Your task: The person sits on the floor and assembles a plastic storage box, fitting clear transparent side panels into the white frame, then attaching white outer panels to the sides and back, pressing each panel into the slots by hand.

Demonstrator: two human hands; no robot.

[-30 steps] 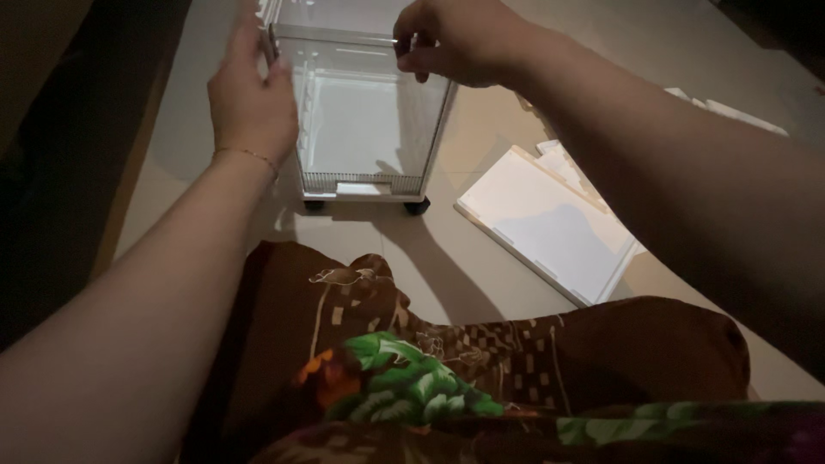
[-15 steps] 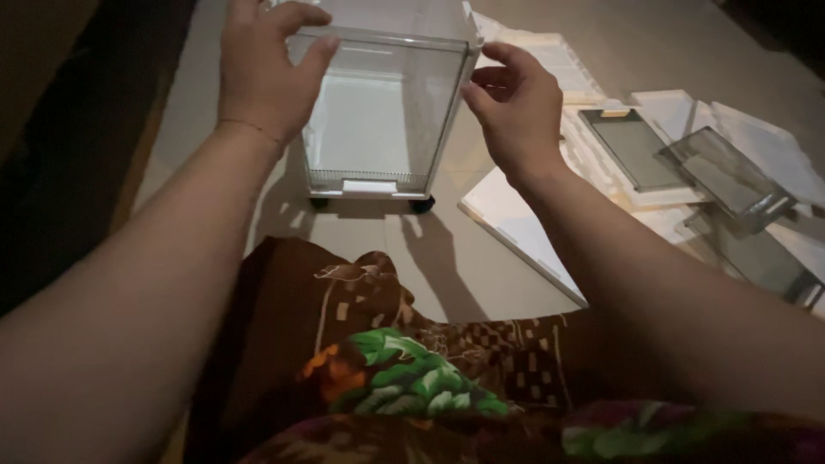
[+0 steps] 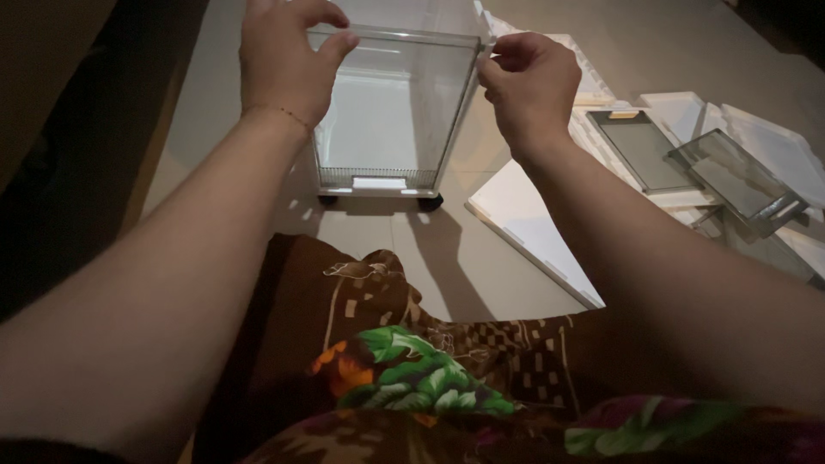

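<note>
**Two hands steady a clear wheeled box on a tiled floor**

A person seated on the floor holds a clear plastic box [image 3: 391, 120] by its upper rim, the box standing upright on small dark castors [image 3: 430, 203] just beyond the person's patterned skirt [image 3: 395, 378]. The left hand [image 3: 284, 60] is closed over the near left corner of the rim, fingers hooked across the top edge and the palm lying against the side wall. The right hand [image 3: 528, 86] is drawn into a pinch at the near right corner, thumb and fingertips nipped together on the edge of the rim; what, if anything, lies between them beyond the plastic itself cannot be told.

The box looks light and rigid, its walls thin and see-through, with a white base panel [image 3: 378, 182] and a ribbed strip along the bottom. Such walls are likely to flex a little under pressure and to be slick to bare skin, so the stiffer corners and the folded rim, where both hands now sit, seem the soundest places to take hold. On castors it would probably roll if pushed low down.

To the right, well apart from the box, lie a flat white panel [image 3: 533, 232], a grey-tinted tray [image 3: 640, 150] and another clear tray [image 3: 739, 180] among more white sheets.
</note>
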